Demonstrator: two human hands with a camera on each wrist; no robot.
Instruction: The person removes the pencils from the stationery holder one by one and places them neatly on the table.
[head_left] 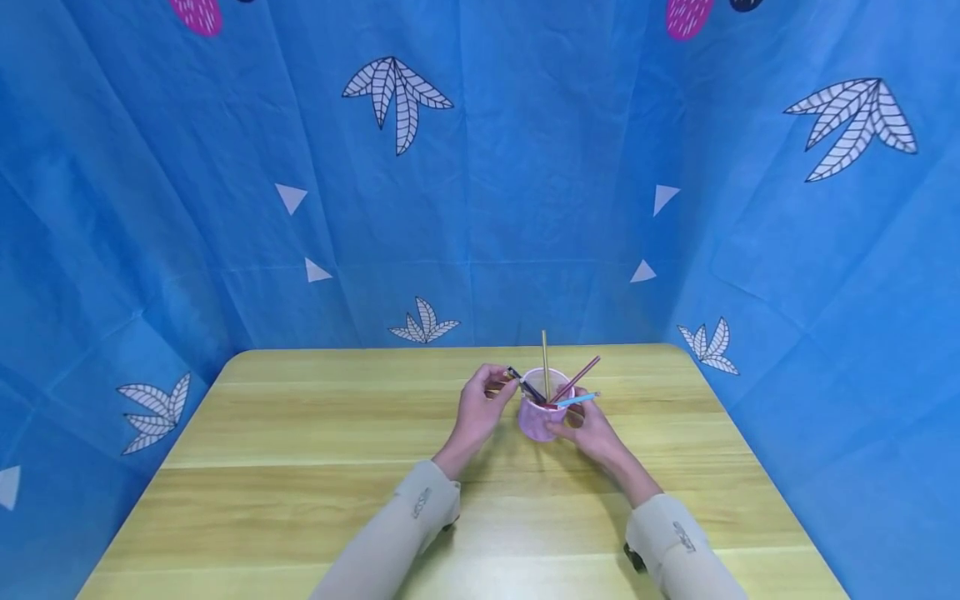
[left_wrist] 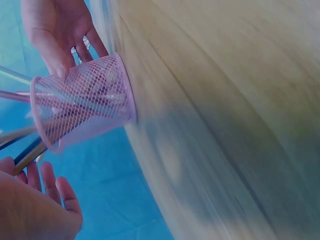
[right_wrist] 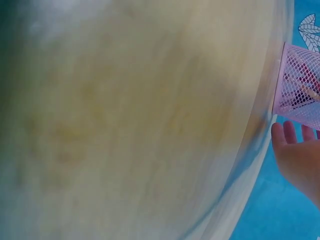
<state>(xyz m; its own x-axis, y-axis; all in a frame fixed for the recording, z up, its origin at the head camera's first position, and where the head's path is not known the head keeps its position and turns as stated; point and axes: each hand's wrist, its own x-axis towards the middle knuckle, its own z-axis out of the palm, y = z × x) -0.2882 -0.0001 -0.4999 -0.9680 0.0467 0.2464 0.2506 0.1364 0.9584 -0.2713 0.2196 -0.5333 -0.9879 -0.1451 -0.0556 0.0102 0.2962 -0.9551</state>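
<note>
A pink mesh pencil cup (head_left: 535,423) stands on the table toward its far side, holding several pencils that lean different ways. My left hand (head_left: 478,410) is at the cup's left rim, its thumb and fingers pinching dark pencils (head_left: 531,389) whose lower ends are inside the cup. On the opposite side, my right hand (head_left: 597,433) holds the cup, thumb on the front and fingers round the side. A gold pencil (head_left: 545,354) rises from the cup, a dark red pencil (head_left: 585,371) slants right, and a light blue pencil (head_left: 579,400) lies low over the right rim.
The wooden table (head_left: 315,467) has light and dark grain and rounded far corners. Behind and beside it hangs a blue cloth (head_left: 525,208) printed with white leaves and triangles. Light sleeves (head_left: 405,533) cover both forearms.
</note>
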